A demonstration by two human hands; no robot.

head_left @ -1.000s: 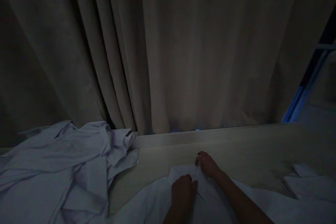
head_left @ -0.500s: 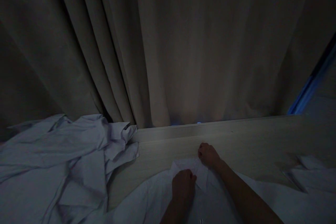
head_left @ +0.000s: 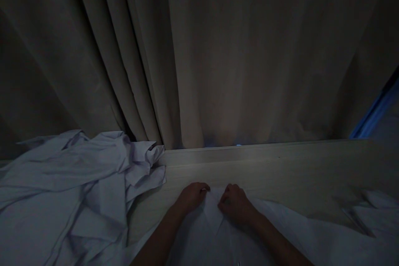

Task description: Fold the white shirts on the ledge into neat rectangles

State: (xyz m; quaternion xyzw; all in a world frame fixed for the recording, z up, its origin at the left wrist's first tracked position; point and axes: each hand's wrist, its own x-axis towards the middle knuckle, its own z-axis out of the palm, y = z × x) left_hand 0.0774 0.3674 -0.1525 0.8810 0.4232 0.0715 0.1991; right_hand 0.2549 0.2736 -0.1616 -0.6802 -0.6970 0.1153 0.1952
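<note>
A white shirt (head_left: pixel 199 237) lies spread on a pale wooden surface, its top edge with what looks like the collar facing away from me. My left hand (head_left: pixel 193 197) is closed in a pinch at the left corner of the collar. Close by on the right, my right hand (head_left: pixel 237 205) has its fingers curled together on the collar's right side. A narrow strip of the collar shows between the two hands. The dim light makes the fine detail of the cloth and fingertips hard to see.
A crumpled heap of white cloth (head_left: pixel 102 166) covers the left side. Folded white items (head_left: pixel 374 212) lie blurred at the right edge. Behind the pale wooden surface (head_left: pixel 280 174) hangs a long brown curtain (head_left: pixel 218 58), with a blue strip (head_left: pixel 374 112) at far right.
My left hand has moved left and away from me, from the middle of the collar to its left corner. My right hand has come nearer and leftward onto the collar.
</note>
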